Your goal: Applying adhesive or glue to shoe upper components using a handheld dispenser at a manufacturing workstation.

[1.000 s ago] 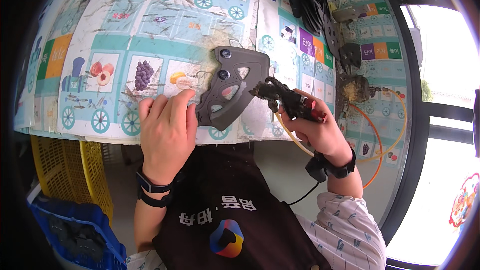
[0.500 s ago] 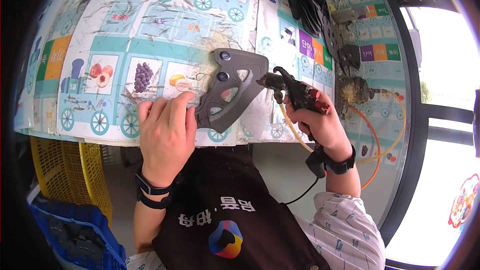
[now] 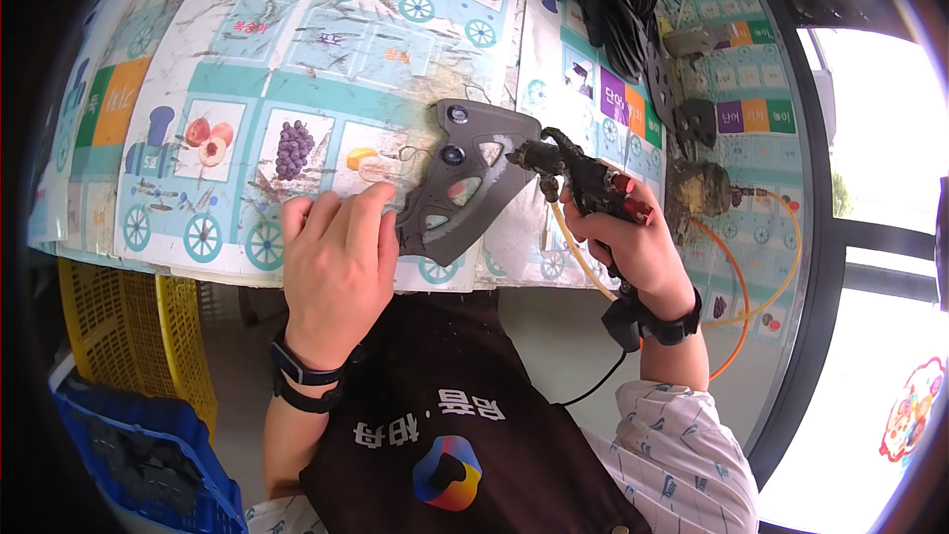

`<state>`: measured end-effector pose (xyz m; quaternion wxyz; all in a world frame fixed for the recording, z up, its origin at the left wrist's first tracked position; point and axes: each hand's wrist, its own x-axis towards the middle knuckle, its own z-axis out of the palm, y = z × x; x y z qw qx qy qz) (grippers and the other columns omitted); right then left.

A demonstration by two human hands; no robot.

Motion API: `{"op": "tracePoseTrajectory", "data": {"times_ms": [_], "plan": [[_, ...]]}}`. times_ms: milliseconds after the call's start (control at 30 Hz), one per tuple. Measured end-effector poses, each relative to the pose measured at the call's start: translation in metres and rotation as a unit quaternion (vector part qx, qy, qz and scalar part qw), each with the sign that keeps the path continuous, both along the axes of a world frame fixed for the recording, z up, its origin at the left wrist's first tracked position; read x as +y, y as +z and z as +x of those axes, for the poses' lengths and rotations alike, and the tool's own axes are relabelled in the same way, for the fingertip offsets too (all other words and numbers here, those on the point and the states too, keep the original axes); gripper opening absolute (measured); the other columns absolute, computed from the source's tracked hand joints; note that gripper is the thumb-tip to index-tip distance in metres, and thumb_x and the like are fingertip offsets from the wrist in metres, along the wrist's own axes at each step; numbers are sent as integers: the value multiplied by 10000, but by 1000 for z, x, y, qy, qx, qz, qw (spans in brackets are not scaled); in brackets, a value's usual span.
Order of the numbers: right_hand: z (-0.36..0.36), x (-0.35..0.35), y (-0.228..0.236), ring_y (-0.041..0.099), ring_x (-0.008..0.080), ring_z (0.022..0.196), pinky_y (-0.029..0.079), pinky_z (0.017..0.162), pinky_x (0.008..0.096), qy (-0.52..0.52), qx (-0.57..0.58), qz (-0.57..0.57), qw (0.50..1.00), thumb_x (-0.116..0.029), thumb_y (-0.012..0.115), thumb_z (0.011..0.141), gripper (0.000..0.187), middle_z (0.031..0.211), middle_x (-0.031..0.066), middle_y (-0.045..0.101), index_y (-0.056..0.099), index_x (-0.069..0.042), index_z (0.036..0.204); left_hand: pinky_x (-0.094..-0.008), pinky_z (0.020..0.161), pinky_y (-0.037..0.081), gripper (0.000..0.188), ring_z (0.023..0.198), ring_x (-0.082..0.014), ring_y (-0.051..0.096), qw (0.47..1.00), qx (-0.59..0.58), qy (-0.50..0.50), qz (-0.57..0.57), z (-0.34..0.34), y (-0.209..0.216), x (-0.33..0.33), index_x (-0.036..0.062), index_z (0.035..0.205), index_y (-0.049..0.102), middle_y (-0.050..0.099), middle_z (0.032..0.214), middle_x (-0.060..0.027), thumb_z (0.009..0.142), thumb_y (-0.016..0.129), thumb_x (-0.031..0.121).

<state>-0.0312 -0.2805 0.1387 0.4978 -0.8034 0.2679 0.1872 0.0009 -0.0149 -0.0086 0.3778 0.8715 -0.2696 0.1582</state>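
A flat dark grey piece (image 3: 465, 200), with several cutouts and two shiny dark round studs at its upper left, is at the table's near edge. Pale wet-looking streaks run beside its cutouts. My left hand (image 3: 339, 262) has its thumb and fingers closed at the piece's lower left end; the exact grip is partly hidden. In my right hand (image 3: 633, 242) is a grimy black spray gun (image 3: 590, 176) with red knobs at its back. Its nozzle points left, close to the piece's right edge. A yellowish hose (image 3: 583, 262) hangs below it.
A printed sheet covers the table (image 3: 222, 59). Dark grey pieces (image 3: 593, 0) are heaped at the far right. Yellow (image 3: 138, 336) and blue (image 3: 148, 445) plastic baskets stand at lower left. An orange hose (image 3: 743, 311) loops at the right, near a glazed door frame (image 3: 840, 208).
The view has shifted slightly, so table and piece appear a little farther right. The pale streaks now reach lower on the piece. Both hands keep nearly the same pose.
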Motion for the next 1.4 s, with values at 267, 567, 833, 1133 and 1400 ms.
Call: {"op": "tracePoseTrajectory", "data": {"times_ms": [267,567,833,1133,1400], "plan": [[3,7,-5,550,57,828,467,757,233,34,-35,6,999,7,705,874,330,963,-10,671,670,14,1202,-427,832,420,295,809,-284,603,1000,7,0,-9,0,1,1,42,1190,633,674,870,-90,907,714,26],[2,13,-3,536,56,811,452,741,230,60,-39,9,997,-8,691,860,317,926,-16,656,663,11,1175,-420,833,418,291,803,-277,596,1000,7,0,-8,-1,1,1,44,1188,634,677,881,-82,908,713,27],[-10,14,4,523,53,795,451,721,244,45,-2,-26,999,-18,692,852,314,902,-22,642,657,14,1162,-422,845,424,290,812,-275,603,1000,6,1,-7,-1,0,0,47,1187,634,677,886,-82,908,712,32],[-25,9,-2,560,57,842,469,765,237,20,-36,-11,999,-18,698,877,304,935,-5,676,652,33,1174,-419,832,419,282,797,-272,598,1000,6,-2,-10,-1,1,1,50,1190,634,668,867,-83,918,710,36],[-19,21,3,550,61,814,464,740,236,64,-22,-17,998,-12,692,875,335,919,2,671,632,50,1198,-416,830,420,286,800,-267,602,1000,0,3,-17,-2,0,1,45,1185,634,675,879,-78,913,718,35]]}}
